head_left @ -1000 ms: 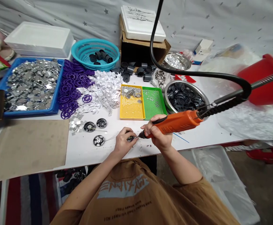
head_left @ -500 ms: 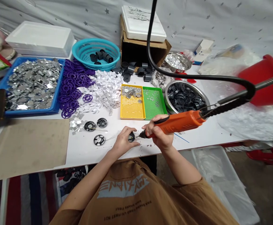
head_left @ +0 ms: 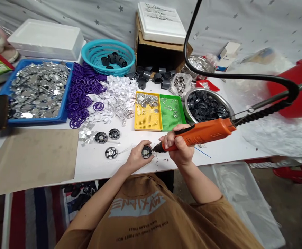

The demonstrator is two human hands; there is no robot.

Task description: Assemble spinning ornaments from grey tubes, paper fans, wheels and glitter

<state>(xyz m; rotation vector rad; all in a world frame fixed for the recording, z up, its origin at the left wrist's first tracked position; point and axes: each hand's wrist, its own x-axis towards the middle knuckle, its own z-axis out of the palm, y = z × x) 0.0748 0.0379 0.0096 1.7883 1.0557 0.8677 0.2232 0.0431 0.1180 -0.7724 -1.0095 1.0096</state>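
Note:
Between thumb and fingers, my left hand (head_left: pixel 137 156) grips a small round black plastic part (head_left: pixel 146 152) just above the table's front edge. My right hand (head_left: pixel 181 147) is wrapped round an orange electric screwdriver (head_left: pixel 205 133), its tip pointing left at the side of the black part. Whether the tip touches the part I cannot tell. To the left of my left hand lie three round black parts: a spoked one (head_left: pixel 111 153), another (head_left: pixel 101 137) and a third (head_left: pixel 114 134). Small square silver pieces (head_left: pixel 87 133) lie beside them.
Behind my hands stand a yellow tray (head_left: pixel 148 127) and a green tray (head_left: pixel 172 126) with small metal pieces. A steel bowl (head_left: pixel 188 116) of black parts is at right. Purple rings (head_left: pixel 81 100), a blue tray (head_left: pixel 62 116) and cardboard (head_left: pixel 36 159) lie left. A black cable (head_left: pixel 234 75) loops overhead.
The black part in my left hand has turned so that its round face shows more. The screwdriver has shifted slightly to the right, and the whole view has moved a little.

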